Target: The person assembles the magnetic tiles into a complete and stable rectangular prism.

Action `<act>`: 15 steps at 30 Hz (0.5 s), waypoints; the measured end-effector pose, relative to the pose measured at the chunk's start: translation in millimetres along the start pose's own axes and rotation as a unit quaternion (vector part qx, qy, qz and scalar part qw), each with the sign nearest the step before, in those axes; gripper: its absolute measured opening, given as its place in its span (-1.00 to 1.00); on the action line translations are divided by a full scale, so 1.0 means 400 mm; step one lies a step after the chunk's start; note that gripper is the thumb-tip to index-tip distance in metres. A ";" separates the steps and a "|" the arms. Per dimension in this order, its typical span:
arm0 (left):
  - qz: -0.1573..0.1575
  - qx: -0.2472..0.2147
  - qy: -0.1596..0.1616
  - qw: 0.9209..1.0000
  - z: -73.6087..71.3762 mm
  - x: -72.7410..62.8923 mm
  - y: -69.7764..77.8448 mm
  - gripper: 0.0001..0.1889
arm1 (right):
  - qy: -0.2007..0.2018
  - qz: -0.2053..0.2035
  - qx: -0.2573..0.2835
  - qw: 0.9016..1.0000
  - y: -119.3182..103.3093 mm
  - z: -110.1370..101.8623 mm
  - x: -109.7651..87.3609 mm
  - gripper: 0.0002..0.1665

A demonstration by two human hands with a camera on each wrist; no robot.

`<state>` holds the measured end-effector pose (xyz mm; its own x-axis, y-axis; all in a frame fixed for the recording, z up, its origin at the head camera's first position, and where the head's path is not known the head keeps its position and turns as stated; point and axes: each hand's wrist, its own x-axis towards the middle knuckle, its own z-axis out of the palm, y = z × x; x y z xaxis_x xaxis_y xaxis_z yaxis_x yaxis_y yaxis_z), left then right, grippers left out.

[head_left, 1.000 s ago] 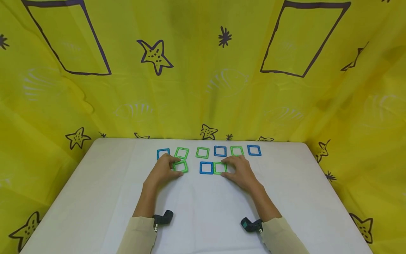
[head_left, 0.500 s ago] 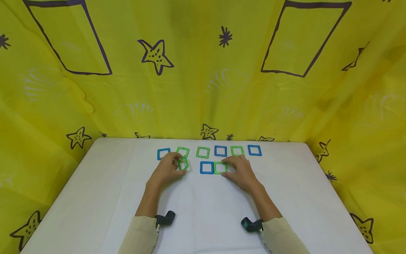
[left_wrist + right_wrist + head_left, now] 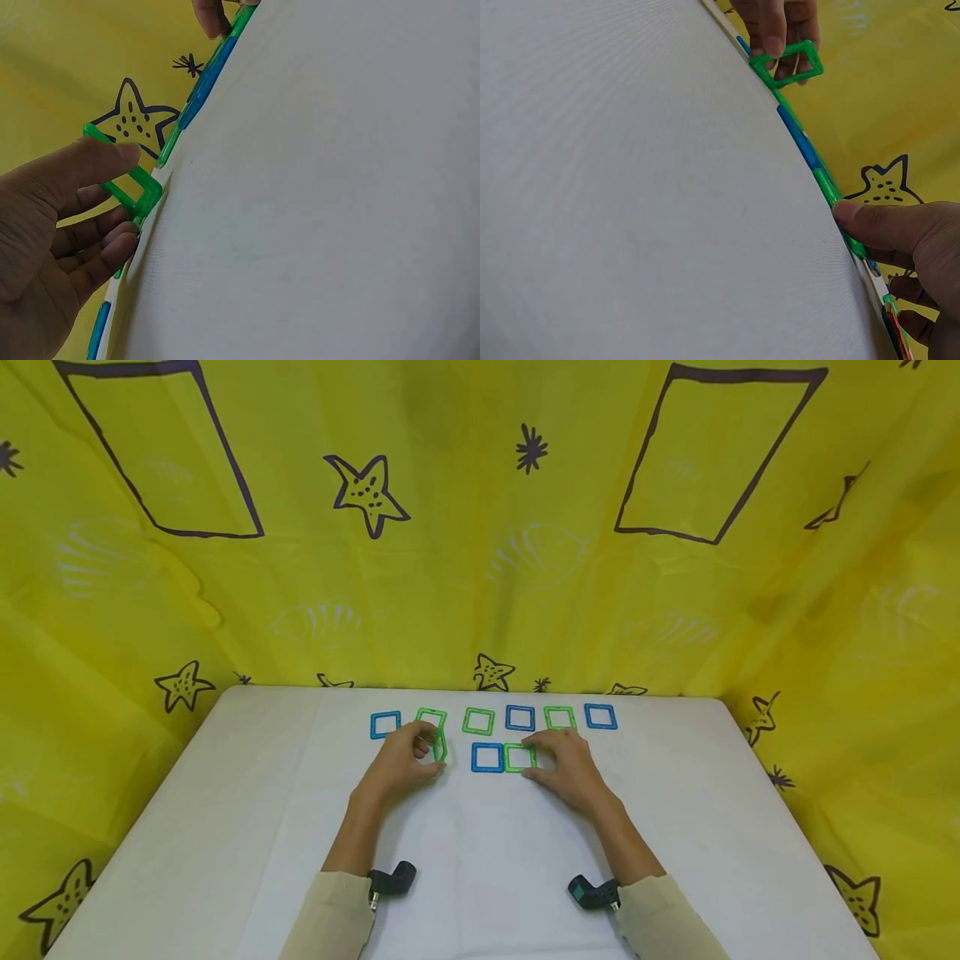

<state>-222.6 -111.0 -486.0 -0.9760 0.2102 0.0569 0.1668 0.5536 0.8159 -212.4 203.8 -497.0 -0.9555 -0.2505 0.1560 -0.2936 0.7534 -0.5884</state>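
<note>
over the feed i see that the green square [image 3: 441,747] in the left hand [image 3: 399,765], nearly flat a second ago, now stands steeply on edge; the right hand [image 3: 570,766] hasn't shifted, and a second green square [image 3: 507,758] there lies flat, edge to edge with a blue square [image 3: 476,758]. i take that to mean the flat pieces are being kept steady while the first is turned. the left thumb and fingers pinch that first piece, left of the flat ones and apart from them; the right thumb and a finger grip the near and far sides of theirs. the head view gives me the row of six squares [image 3: 492,722] behind, yet thins the turned piece to a sliver; the right wrist view shows its open middle, the left wrist view the thumb against its frame. whether it touches the table [image 3: 480,860] i cannot tell.
</note>
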 end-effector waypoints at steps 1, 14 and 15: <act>0.001 -0.005 0.001 1.000 0.003 0.000 0.000 -0.42 | 0.000 -0.001 0.000 1.000 -0.001 0.000 0.000 -0.46; 0.044 -0.068 -0.007 0.997 0.044 0.011 -0.001 -0.41 | -0.001 0.007 -0.006 1.000 -0.008 -0.001 -0.003 -0.47; 0.044 -0.072 -0.008 0.996 0.047 0.010 -0.001 -0.41 | -0.001 0.006 -0.007 1.000 -0.008 -0.001 -0.003 -0.47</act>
<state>-223.9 -95.1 -497.0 -0.9561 0.2658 0.1234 0.2283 0.4116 0.8823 -210.4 201.8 -495.0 -0.9588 -0.2431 0.1473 -0.2828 0.7641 -0.5798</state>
